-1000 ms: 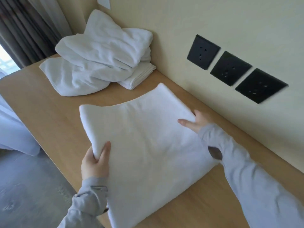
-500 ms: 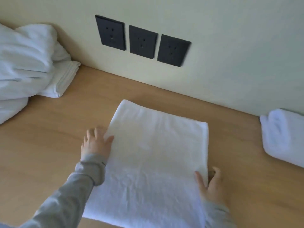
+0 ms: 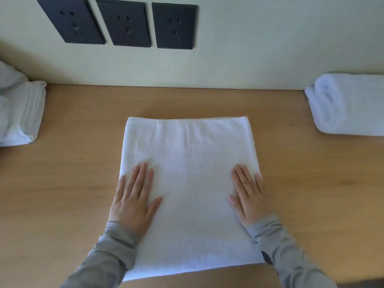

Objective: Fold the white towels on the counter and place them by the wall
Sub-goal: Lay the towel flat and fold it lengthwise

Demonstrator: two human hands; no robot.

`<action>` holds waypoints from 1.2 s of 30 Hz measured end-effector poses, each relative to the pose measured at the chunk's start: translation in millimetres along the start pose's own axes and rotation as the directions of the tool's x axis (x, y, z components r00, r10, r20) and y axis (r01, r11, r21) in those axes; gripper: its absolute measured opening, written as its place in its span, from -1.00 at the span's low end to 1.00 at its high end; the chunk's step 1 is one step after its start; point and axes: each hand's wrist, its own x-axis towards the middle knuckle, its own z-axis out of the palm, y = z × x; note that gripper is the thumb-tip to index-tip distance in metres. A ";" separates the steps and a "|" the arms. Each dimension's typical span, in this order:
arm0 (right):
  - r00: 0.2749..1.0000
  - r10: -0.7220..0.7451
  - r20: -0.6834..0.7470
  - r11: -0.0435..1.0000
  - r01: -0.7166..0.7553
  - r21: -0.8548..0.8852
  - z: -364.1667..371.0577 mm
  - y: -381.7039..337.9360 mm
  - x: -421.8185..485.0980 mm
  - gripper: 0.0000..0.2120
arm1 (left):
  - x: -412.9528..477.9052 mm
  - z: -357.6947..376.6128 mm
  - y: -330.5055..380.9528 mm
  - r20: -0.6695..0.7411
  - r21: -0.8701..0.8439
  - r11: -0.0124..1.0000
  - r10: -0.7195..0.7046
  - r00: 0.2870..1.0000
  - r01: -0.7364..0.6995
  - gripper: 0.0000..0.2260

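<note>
The left hand and right hand, at the edges half a second ago, now press flat, fingers straight, on the folded white terry towel. It lies mid light wooden counter, apart from the cream wall; likely smoothing before another fold.

Pale cream wall, three black sockets, wooden counter

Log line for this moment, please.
left hand flat on towel | right hand flat on towel | towel on counter, apart from wall | right towel by wall
</note>
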 end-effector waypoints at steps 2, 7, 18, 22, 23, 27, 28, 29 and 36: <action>0.994 -0.104 0.047 0.995 0.104 -0.002 -6.1 1.3 -13.2 -0.35 | -7.7 -5.5 -4.3 0.037 0.012 0.988 0.152 0.988 -0.153 -0.35; 0.902 -0.384 0.195 0.915 0.401 -0.052 -8.4 10.8 -78.6 -0.14 | -72.0 -7.9 -37.3 0.137 -0.054 0.821 0.570 0.810 -0.569 -0.19; 0.937 -0.349 -0.025 0.928 0.349 0.128 -27.5 35.4 -100.9 -0.40 | -76.6 -56.3 -53.9 0.012 -0.151 0.768 0.630 0.776 -0.622 -0.46; 0.996 -0.084 0.020 0.922 0.070 0.381 -66.4 41.8 -85.6 -0.51 | -58.2 -100.2 -52.8 0.058 -0.613 0.772 0.252 0.966 -0.165 -0.56; 1.000 -0.002 0.017 0.894 -0.006 0.447 -78.7 43.8 -75.4 -0.58 | -48.8 -110.1 -53.3 0.127 -0.698 0.716 0.144 0.981 -0.015 -0.61; 0.979 0.201 -0.012 0.559 -0.105 0.823 -113.2 44.0 -14.5 -0.76 | 1.2 -129.4 -55.6 0.146 -0.827 0.535 -0.093 0.985 0.173 -0.91; 0.968 0.246 -0.051 0.500 -0.082 0.862 -116.7 42.2 4.7 -0.80 | 15.2 -130.4 -54.6 0.115 -0.828 0.527 -0.179 0.977 0.194 -0.89; 0.952 0.294 -0.089 0.462 -0.060 0.885 -117.9 39.9 24.5 -0.84 | 28.9 -128.1 -53.4 0.090 -0.833 0.507 -0.269 0.959 0.221 -0.84; 0.825 0.554 -0.114 0.461 -0.190 0.867 -82.3 34.3 140.1 -0.82 | 122.8 -91.8 -50.3 0.133 -0.735 0.414 -0.689 0.713 0.537 -0.46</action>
